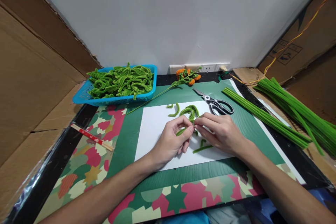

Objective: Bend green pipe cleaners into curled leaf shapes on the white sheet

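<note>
Over a white sheet (151, 129), my left hand (170, 138) and my right hand (223, 128) meet with fingertips nearly touching. My left hand is closed around a short green pipe cleaner (181, 132), partly hidden by the fingers. The right thumb and forefinger pinch at its end; the exact grip is too small to make out. Behind the hands lie several curled green pipe cleaner pieces (193, 108). A straighter piece (202, 149) rests in front of the right hand. Black-handled scissors (219, 106) lie partly open just beyond it.
A blue basket (154, 84) heaped with bent green pieces stands back left. An orange-and-green pipe cleaner flower (187, 76) lies behind the sheet. Green pipe cleaner bundles (265, 116) lie at right. Chopsticks in a red wrapper (91, 136) are at left. Cardboard walls flank the table.
</note>
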### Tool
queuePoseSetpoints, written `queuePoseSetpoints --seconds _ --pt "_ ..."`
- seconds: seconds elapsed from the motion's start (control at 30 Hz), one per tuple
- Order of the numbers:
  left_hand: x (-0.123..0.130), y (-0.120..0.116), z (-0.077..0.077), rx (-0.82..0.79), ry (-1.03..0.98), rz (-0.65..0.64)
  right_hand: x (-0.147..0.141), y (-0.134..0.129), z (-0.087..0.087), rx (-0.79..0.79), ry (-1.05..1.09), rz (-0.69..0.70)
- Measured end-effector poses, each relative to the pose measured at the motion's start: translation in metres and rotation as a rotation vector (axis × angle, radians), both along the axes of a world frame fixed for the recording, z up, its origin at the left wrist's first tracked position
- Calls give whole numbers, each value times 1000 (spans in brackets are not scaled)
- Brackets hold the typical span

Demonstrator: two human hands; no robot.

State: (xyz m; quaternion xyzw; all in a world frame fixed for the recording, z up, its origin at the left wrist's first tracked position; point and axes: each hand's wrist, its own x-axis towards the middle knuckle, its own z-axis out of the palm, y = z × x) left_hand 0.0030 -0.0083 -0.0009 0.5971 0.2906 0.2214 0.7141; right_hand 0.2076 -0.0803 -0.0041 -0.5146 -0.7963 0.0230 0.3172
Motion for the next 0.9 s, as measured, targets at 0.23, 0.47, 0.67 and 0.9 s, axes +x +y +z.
queuePoseSetpoints --seconds 0.23,0.47,0.67,0.9 --pt "-3 0 2 135 65 -36 -3 0 1 -92 125 37" --pt "-13 13 11 1157 172 -173 -7 4 13 -634 775 77" --pt "-12 22 14 1481 180 -309 -2 8 9 -993 1071 104" --pt "-9 10 5 1039 111 60 -4 6 14 -700 900 75"
